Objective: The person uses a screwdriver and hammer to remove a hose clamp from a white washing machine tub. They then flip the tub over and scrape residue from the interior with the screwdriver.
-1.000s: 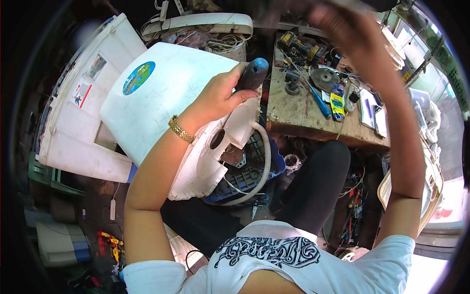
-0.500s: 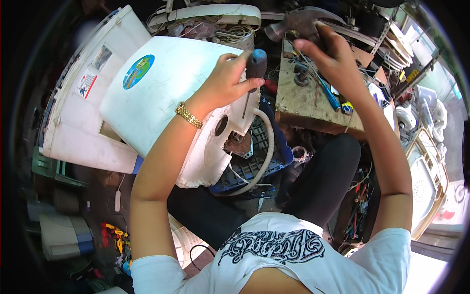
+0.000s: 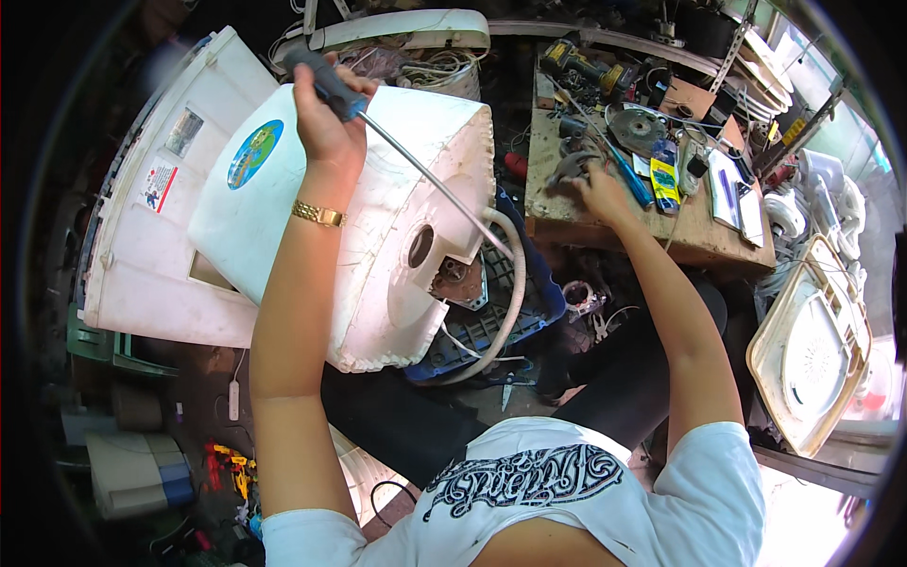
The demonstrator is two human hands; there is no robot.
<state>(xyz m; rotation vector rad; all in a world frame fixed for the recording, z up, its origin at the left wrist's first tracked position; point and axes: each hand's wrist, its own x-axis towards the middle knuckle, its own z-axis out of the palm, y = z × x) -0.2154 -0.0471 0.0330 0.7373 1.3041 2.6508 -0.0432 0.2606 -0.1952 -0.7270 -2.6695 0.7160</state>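
Observation:
My left hand (image 3: 331,132) is raised over the white plastic appliance housing (image 3: 236,222), gripping the grey-and-blue handle of a long screwdriver (image 3: 416,175). Its metal shaft slants down to the right across the housing's cracked edge, beside a round hole. My right hand (image 3: 597,189) rests low at the wooden bench, closed on the hammer (image 3: 573,166), whose handle is mostly hidden. Under the housing's right side lies a blue base (image 3: 539,293) with a metal part (image 3: 458,282) and a pale hose (image 3: 518,312).
On the bench (image 3: 557,222) lie a drill (image 3: 567,66), a grinding disc (image 3: 635,128), a blue tool (image 3: 631,178), a yellow packet (image 3: 664,189) and a notebook (image 3: 729,198). A white housing (image 3: 132,265) leans at left. A beige panel (image 3: 803,350) stands at right, cables behind.
My left hand has moved up and left, tilting the screwdriver from upright to slanting. My right hand has brought the hammer down from the air onto the bench.

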